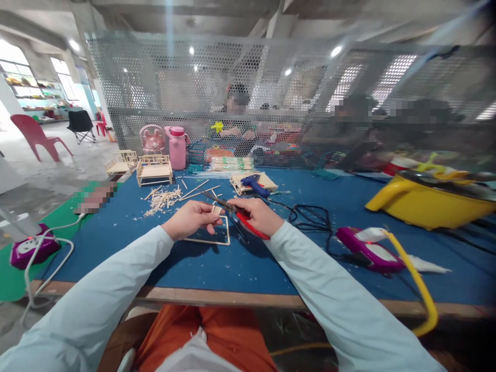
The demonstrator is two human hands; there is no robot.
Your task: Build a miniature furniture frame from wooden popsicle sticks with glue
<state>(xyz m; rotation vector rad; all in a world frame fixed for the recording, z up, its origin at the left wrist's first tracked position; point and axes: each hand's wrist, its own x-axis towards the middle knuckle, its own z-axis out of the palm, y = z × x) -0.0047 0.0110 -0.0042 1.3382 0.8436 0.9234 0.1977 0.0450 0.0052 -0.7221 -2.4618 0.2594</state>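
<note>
Several short wooden sticks (pixel 216 209) are pinched in the fingers of my left hand (pixel 190 219). My right hand (pixel 256 213) is wrapped round red-handled scissors (pixel 248 223), whose dark blades point left, close to the sticks. Below my hands a thin wooden frame (pixel 209 241) lies on the blue table (pixel 232 274), partly hidden by my left hand. Beyond my left hand is a heap of cut stick pieces (pixel 163 200) with longer sticks beside it. A blue glue gun (pixel 254 184) rests on a wooden piece (pixel 237 184) beyond my right hand.
Two small wooden furniture models (pixel 155 170) and a pink bottle (pixel 177 149) stand at the back left, before a perforated metal screen (pixel 201 77). To the right are a purple power strip (pixel 370 250), black cable (pixel 310 217) and yellow pan (pixel 434 199). People sit beyond the screen.
</note>
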